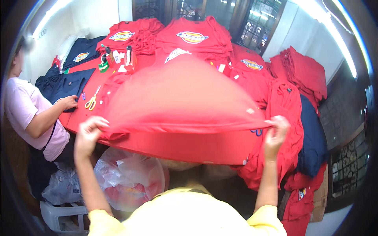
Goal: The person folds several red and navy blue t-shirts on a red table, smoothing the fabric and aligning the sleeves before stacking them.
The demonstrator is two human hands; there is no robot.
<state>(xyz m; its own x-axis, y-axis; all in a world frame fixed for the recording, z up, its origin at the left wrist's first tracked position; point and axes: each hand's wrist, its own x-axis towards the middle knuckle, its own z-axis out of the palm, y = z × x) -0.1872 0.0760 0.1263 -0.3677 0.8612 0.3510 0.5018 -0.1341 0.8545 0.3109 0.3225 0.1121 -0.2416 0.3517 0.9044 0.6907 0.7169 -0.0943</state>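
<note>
Left hand (90, 129) and right hand (278, 130) stretch 1 billowing red shirt (185, 96).

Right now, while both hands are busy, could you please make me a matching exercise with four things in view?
Things:
1. Red garment
2. Yellow-handled scissors
3. Plastic bag
4. Co-worker's hand

Place or state:
A. See-through, with red showing inside
B. At the edge of dark cloth
C. Stretched between left hand and right hand
D. Lying just beyond the left hand

Pairs: 1-C, 2-D, 3-A, 4-B
</note>
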